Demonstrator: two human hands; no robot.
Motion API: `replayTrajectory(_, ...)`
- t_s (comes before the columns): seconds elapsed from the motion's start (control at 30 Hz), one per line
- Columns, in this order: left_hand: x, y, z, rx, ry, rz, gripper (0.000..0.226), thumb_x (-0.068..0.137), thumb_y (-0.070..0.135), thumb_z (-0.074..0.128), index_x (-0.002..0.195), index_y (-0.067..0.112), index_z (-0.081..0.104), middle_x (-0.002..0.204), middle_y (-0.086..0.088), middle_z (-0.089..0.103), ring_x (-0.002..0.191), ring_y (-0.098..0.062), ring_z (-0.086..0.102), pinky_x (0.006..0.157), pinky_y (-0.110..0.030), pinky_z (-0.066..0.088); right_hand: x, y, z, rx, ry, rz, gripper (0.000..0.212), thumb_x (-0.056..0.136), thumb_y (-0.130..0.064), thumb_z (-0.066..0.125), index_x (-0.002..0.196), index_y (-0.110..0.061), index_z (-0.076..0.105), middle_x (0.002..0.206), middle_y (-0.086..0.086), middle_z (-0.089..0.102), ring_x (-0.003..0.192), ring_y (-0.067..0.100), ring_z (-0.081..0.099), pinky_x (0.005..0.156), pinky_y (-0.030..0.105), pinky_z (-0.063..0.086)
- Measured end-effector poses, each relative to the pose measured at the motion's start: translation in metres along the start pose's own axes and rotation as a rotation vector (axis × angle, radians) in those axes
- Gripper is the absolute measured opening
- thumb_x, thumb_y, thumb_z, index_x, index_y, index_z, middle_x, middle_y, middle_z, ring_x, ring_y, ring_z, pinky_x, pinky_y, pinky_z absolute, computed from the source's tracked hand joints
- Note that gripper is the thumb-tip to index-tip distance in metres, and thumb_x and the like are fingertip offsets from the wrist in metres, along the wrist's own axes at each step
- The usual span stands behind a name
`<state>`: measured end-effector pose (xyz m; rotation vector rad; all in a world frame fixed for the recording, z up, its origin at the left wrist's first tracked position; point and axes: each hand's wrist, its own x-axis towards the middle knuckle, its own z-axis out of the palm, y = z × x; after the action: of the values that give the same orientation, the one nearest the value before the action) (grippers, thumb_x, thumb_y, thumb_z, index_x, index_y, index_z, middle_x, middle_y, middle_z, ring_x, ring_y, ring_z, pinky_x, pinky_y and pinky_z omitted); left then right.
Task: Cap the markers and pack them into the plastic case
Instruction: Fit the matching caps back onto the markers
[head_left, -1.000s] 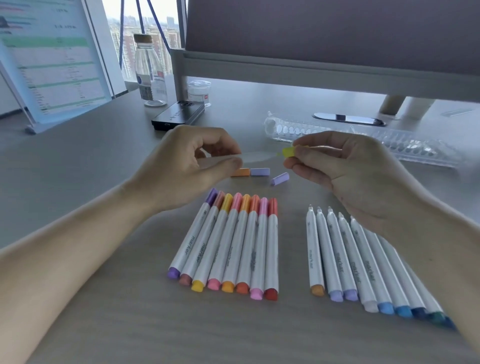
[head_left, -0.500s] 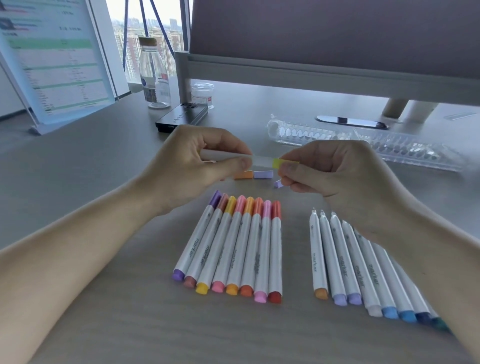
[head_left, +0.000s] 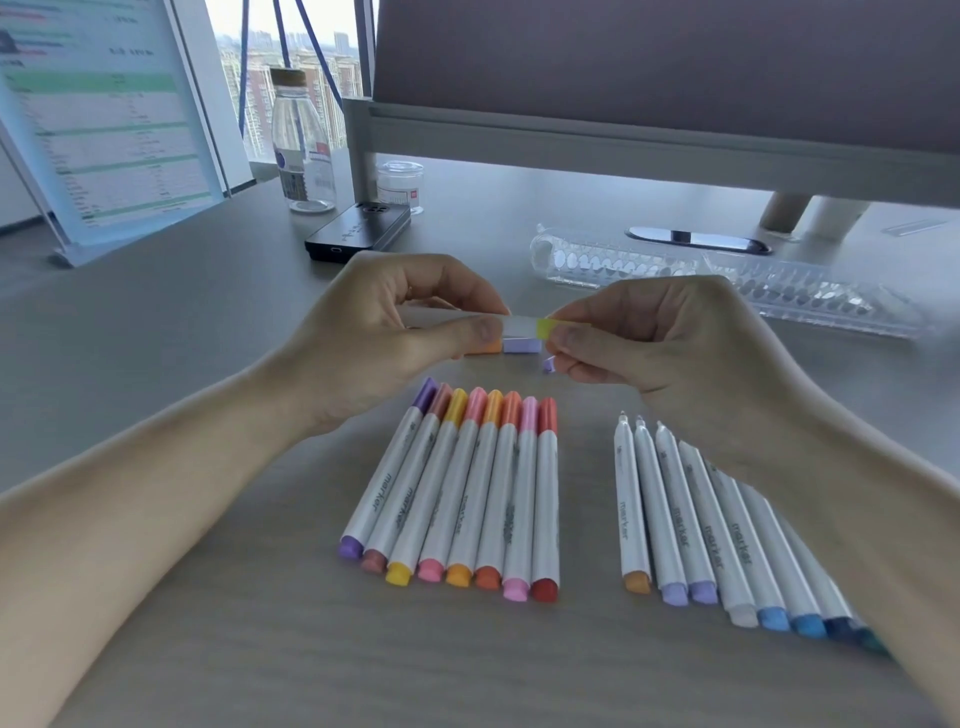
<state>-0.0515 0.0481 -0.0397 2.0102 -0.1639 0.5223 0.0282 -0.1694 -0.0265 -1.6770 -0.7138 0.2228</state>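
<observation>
My left hand (head_left: 384, 343) grips a white marker (head_left: 519, 326) held level above the desk. My right hand (head_left: 660, 348) pinches a yellow-green cap (head_left: 546, 327) that sits on the marker's right end. Below the hands lies a row of several capped markers (head_left: 467, 488). To its right lies a row of several uncapped markers (head_left: 691, 514), partly hidden by my right forearm. Loose caps, one orange (head_left: 485, 347) and two lilac (head_left: 521, 345), lie on the desk behind my hands. The clear plastic case (head_left: 701, 280) lies open at the back right.
A black box (head_left: 358, 231), a glass bottle (head_left: 301, 150) and a small jar (head_left: 399, 184) stand at the back left. A tilted document stand (head_left: 98, 124) is at far left. A monitor shelf (head_left: 649, 150) spans the back, with a dark flat object (head_left: 696, 239) under it.
The gap between marker tip and cap has closed: my right hand has brought the yellow-green cap leftward onto the marker's end. Both hands have drifted slightly down.
</observation>
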Motion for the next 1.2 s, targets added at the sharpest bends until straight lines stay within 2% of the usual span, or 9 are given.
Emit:
replayTrajectory(0.2, -0.001, 0.001, 0.001, -0.006, -0.002, -0.002, 0.018, 0.078, 0.031, 0.077, 0.092, 0.020, 0.077, 0.090, 0.007, 0.075, 0.085, -0.009, 0.068, 0.086, -0.030, 0.052, -0.001, 0.000, 0.001, -0.003, -0.004, -0.017, 0.012, 0.087, -0.004, 0.074, 0.097, 0.003, 0.077, 0.085, 0.021, 0.076, 0.079, 0.026, 0.071, 0.086, 0.040, 0.060)
replayTrajectory(0.5, 0.001, 0.008, -0.006, 0.120, 0.040, 0.060, 0.014, 0.085, 0.025, 0.076, 0.098, 0.020, 0.079, 0.086, 0.016, 0.076, 0.082, 0.000, 0.069, 0.076, -0.012, 0.050, 0.003, -0.001, -0.001, 0.033, 0.012, -0.070, 0.009, 0.092, -0.002, 0.069, 0.097, 0.001, 0.076, 0.088, 0.023, 0.075, 0.078, 0.022, 0.070, 0.081, 0.030, 0.063)
replayTrajectory(0.63, 0.002, 0.029, -0.008, 0.326, -0.082, 0.030, 0.010, 0.085, 0.023, 0.080, 0.095, 0.021, 0.081, 0.084, 0.011, 0.078, 0.076, -0.007, 0.072, 0.076, -0.025, 0.059, 0.005, -0.002, -0.003, 0.076, 0.016, -0.046, 0.010, 0.095, -0.004, 0.067, 0.099, -0.002, 0.076, 0.092, 0.021, 0.076, 0.075, 0.016, 0.071, 0.070, 0.021, 0.060)
replayTrajectory(0.73, 0.009, 0.065, -0.002, 0.514, -0.205, -0.089, 0.017, 0.078, 0.043, 0.079, 0.087, 0.028, 0.081, 0.076, 0.012, 0.077, 0.070, -0.007, 0.072, 0.079, -0.038, 0.062, 0.009, -0.004, -0.006, 0.151, 0.076, 0.015, 0.015, 0.099, -0.014, 0.063, 0.099, -0.006, 0.075, 0.083, 0.013, 0.077, 0.073, 0.014, 0.072, 0.074, 0.024, 0.061)
replayTrajectory(0.87, 0.009, 0.104, 0.024, 0.692, -0.269, -0.249, 0.027, 0.079, 0.053, 0.074, 0.074, 0.028, 0.079, 0.064, 0.012, 0.073, 0.061, -0.006, 0.069, 0.073, -0.039, 0.062, 0.015, -0.005, -0.013, 0.232, 0.200, 0.122, 0.035, 0.105, -0.038, 0.052, 0.096, -0.010, 0.071, 0.076, 0.005, 0.076, 0.070, 0.017, 0.072, 0.072, 0.029, 0.061)
replayTrajectory(0.97, 0.003, 0.107, 0.050, 0.826, -0.319, -0.288, 0.031, 0.086, 0.041, 0.070, 0.074, 0.014, 0.079, 0.050, 0.020, 0.063, 0.055, 0.003, 0.061, 0.058, -0.022, 0.053, 0.015, -0.005, -0.017, 0.276, 0.208, 0.159, 0.042, 0.106, -0.042, 0.047, 0.100, -0.008, 0.070, 0.077, 0.005, 0.076, 0.071, 0.019, 0.072, 0.072, 0.030, 0.058)
replayTrajectory(1.0, 0.000, 0.106, 0.057, 0.863, -0.314, -0.297, 0.032, 0.086, 0.037, 0.069, 0.074, 0.009, 0.078, 0.046, 0.016, 0.060, 0.053, 0.001, 0.058, 0.053, -0.020, 0.048, 0.014, -0.005, -0.018, 0.282, 0.205, 0.165, 0.044, 0.107, -0.043, 0.046, 0.102, -0.007, 0.070, 0.078, 0.005, 0.076, 0.072, 0.019, 0.072, 0.072, 0.030, 0.058)
replayTrajectory(1.1, -0.007, 0.101, 0.070, 0.927, -0.304, -0.335, 0.033, 0.083, 0.037, 0.069, 0.065, 0.009, 0.067, 0.044, 0.008, 0.053, 0.052, -0.014, 0.054, 0.048, -0.022, 0.040, 0.013, -0.004, -0.019, 0.308, 0.204, 0.169, 0.047, 0.107, -0.044, 0.043, 0.102, -0.006, 0.070, 0.075, 0.005, 0.076, 0.072, 0.019, 0.072, 0.070, 0.027, 0.057)
replayTrajectory(1.2, -0.011, 0.097, 0.075, 0.963, -0.299, -0.331, 0.036, 0.080, 0.040, 0.072, 0.060, 0.014, 0.057, 0.050, 0.006, 0.048, 0.055, -0.019, 0.053, 0.051, -0.023, 0.035, 0.013, -0.003, -0.019, 0.319, 0.206, 0.175, 0.049, 0.107, -0.046, 0.041, 0.101, -0.007, 0.070, 0.074, 0.005, 0.076, 0.074, 0.020, 0.073, 0.069, 0.027, 0.058)
